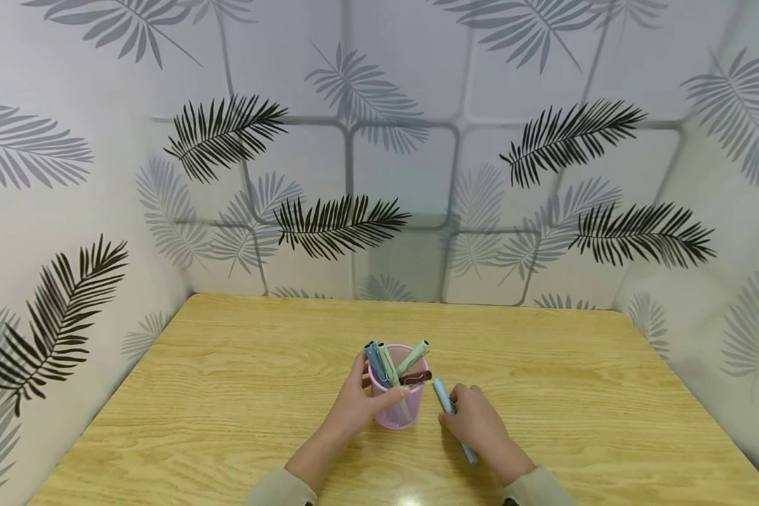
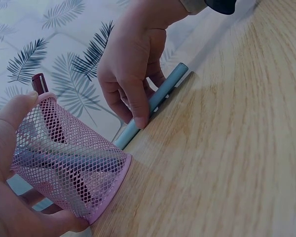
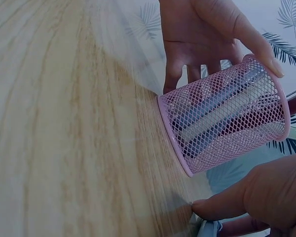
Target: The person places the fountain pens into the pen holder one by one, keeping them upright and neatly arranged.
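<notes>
A pink mesh pen cup (image 1: 411,410) stands upright on the wooden table, and my left hand (image 1: 353,409) holds it, with the thumb over the near rim and the fingers round the far left side. Inside it lean a blue pen (image 1: 376,362), two pale green pens (image 1: 414,357) and a dark red pen (image 1: 417,377). Just right of the cup, my right hand (image 1: 477,419) pinches a light blue pen (image 1: 443,396) between thumb and fingers. In the left wrist view this pen (image 2: 171,83) lies low along the tabletop, apart from the cup; any gap beneath it is hard to judge.
The wood-grain table (image 1: 259,365) stretches out on both sides of the hands and behind the cup. Leaf-patterned wall covering (image 1: 405,260) borders its back edge, with more of it along the left and right sides.
</notes>
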Demonstrator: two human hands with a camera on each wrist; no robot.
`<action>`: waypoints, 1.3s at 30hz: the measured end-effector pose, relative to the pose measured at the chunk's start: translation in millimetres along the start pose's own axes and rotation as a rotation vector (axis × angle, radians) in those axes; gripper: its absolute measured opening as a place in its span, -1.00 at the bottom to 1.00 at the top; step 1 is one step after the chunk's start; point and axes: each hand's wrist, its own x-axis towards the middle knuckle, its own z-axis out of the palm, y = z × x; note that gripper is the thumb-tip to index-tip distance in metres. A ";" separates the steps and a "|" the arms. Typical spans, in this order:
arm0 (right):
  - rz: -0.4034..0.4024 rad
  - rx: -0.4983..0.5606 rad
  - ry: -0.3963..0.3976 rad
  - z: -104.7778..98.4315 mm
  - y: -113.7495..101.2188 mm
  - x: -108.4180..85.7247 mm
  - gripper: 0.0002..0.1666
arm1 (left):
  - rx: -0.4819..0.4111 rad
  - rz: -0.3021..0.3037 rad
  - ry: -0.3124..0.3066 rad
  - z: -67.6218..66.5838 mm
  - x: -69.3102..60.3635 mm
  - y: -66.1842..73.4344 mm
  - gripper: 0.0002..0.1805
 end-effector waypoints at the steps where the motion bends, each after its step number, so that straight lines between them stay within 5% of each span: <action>1: 0.001 0.000 -0.001 0.0 -0.1 0.3 -0.68 | -0.001 0.001 -0.001 0.0 0.1 -0.2 -0.09; 17: 0.014 0.005 -0.011 -1.2 -0.4 2.2 -0.83 | -0.005 -0.002 -0.008 -0.5 1.2 -0.7 -0.08; 39: 0.044 0.102 0.007 -4.8 1.7 -0.5 -0.77 | -0.001 -0.003 -0.008 -0.6 1.8 -0.6 -0.08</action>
